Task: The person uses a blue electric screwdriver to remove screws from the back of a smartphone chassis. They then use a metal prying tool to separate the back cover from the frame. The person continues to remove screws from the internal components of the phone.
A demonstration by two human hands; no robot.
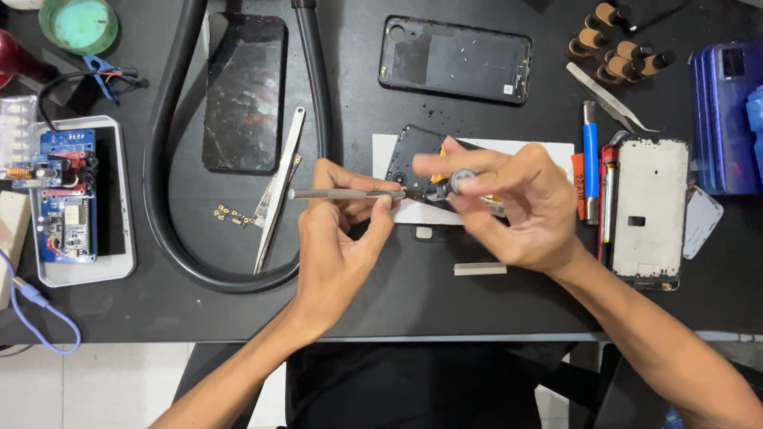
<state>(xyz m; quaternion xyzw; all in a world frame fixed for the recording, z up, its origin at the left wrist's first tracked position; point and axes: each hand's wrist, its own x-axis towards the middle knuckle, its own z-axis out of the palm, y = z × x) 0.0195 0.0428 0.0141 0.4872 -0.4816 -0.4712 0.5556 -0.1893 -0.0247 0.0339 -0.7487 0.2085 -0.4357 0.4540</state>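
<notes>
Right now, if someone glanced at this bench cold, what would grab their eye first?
Both hands meet at mid-table over an opened phone on a white sheet: the left hand holds a thin metal tool level, and the right hand pinches a screwdriver above it. A thick black hose loops round a cracked phone to the left. A blue circuit board lies in a white tray at the far left.

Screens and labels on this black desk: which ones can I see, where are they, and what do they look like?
Phone screen: upper left, dark rectangular glass, cracked, unlit.
Screen frame: right side, pale grey rectangle, face down.
Phone back cover: top centre, black, small white label in its corner.
Stacked phones: far right edge, blue.
</notes>
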